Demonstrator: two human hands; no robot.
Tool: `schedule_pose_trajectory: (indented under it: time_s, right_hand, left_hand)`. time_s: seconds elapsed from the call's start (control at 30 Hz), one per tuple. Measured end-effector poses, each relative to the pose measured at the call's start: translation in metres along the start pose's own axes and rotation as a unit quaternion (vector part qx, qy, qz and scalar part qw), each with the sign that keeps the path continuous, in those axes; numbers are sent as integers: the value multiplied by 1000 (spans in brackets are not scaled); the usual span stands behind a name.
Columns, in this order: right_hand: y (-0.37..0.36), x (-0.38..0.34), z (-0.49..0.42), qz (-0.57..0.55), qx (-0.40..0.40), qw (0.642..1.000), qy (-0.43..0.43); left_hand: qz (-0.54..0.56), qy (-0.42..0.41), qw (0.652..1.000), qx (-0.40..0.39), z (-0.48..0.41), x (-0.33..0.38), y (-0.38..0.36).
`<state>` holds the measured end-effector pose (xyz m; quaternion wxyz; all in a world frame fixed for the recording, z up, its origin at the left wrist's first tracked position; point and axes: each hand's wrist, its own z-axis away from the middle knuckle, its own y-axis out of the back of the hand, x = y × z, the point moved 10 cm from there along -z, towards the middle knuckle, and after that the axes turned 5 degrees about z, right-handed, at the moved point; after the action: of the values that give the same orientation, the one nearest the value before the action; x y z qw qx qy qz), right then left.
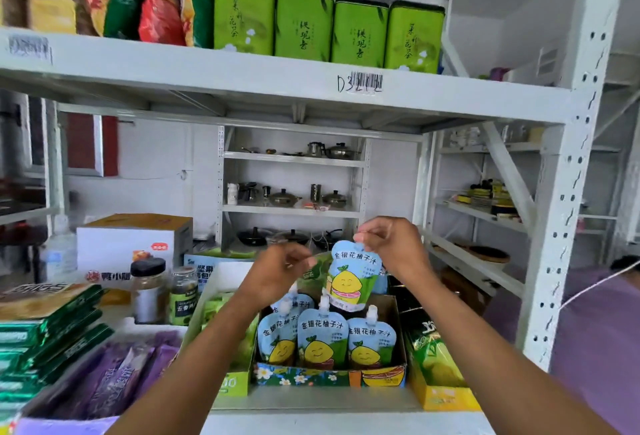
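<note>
My right hand (388,244) pinches the top of a light-blue juice pouch (353,278) with a yellow smiling fruit on it and holds it upright in the air. Below it, an open display carton (329,377) holds several more of the same pouches (322,339) standing upright. My left hand (280,268) is raised just left of the held pouch with its fingers curled. Whether it touches the pouch or holds anything I cannot tell.
The carton sits on a white shelf between a green box (235,382) and a yellow-green box (436,369). Jars (149,291), a white carton (131,247), green packets (41,337) and purple packets (114,382) lie left. Green tea tins (329,29) stand on the shelf above. A steel upright (568,192) rises at right.
</note>
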<state>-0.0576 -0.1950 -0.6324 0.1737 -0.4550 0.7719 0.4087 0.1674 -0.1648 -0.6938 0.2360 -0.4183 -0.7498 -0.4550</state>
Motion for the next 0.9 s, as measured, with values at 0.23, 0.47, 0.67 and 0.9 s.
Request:
schedule_pose_trajectory:
  time_s: [0.23,0.47,0.67,0.9]
  right_hand:
    - [28,-63,4,-279,6,960,-9]
    - [21,-69,24,-205,-64,977,-16]
    - [-4,-57,45,-278,-188,939,-74]
    - [-2,-68,52,-235,-178,955,-21]
  left_hand:
    - [364,19,930,53,64,35,-8]
    - [449,35,882,139,104,39,3]
    - [395,4,906,154,108,55,24]
    - [195,-94,940,264,124,73,53]
